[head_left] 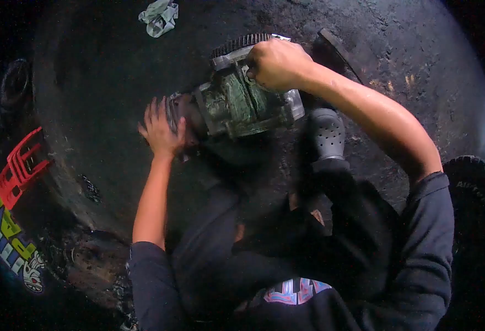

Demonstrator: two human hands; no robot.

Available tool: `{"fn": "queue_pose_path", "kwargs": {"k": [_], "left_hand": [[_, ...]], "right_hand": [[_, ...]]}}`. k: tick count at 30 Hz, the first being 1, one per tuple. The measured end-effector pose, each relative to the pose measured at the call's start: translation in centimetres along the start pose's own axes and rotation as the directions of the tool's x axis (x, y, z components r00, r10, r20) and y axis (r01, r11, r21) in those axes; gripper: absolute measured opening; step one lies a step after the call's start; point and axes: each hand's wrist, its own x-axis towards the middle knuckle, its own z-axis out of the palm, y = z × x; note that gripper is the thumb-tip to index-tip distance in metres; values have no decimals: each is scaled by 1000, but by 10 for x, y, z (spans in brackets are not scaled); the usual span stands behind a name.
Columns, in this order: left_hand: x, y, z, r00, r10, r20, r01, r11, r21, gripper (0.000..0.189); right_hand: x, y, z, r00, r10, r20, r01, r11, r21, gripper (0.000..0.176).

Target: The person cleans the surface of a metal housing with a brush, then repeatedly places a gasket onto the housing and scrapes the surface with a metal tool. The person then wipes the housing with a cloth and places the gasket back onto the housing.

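A greasy metal engine block [231, 105] lies on the dark floor in front of me, with a row of dark teeth or fins [241, 43] along its far edge. My left hand [162, 129] rests against its left end, fingers spread and thumb apart. At the far right side of the block, my right hand [280, 63] is closed in a fist, knuckles up. Whatever lies inside those fingers is hidden. The block's left end looks blurred and shadowed.
A crumpled pale cloth or glove [160, 17] lies at the far side. A dark flat bar [339, 52] is beyond my right forearm. My grey clog [328, 135] stands close to the block. Left are a red plastic part [19, 165] and a colourful lettered sign [11, 237]; right, a tyre [468, 187].
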Motion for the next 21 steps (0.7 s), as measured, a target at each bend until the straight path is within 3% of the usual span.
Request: {"fn": "queue_pose_path", "kwargs": {"k": [7,9,11,13,17,21], "left_hand": [[0,-1,3,1000,6,-28,-6,1000,5,68],[0,-3,4,1000,13,-14,-13,1000,-29,69],[2,-4,5,1000,12,-16,-13,998,-61,70],[2,-5,4,999,23,-23,-24,998,-52,69],[0,-7,5,1000,8,-28,-10,997,-80,68],[-1,-6,5,999,23,-46,-28,994,-107,69]], "right_hand": [[-8,11,5,991,107,74,-119,977,174,34],[-8,9,7,990,141,-10,-137,971,198,36],[-4,7,6,985,170,11,-168,965,203,38],[-3,4,4,985,165,-58,-149,964,218,33],[-8,3,-6,996,79,-34,-68,966,248,30],[-28,6,-9,999,-28,-47,42,942,334,44]]}}
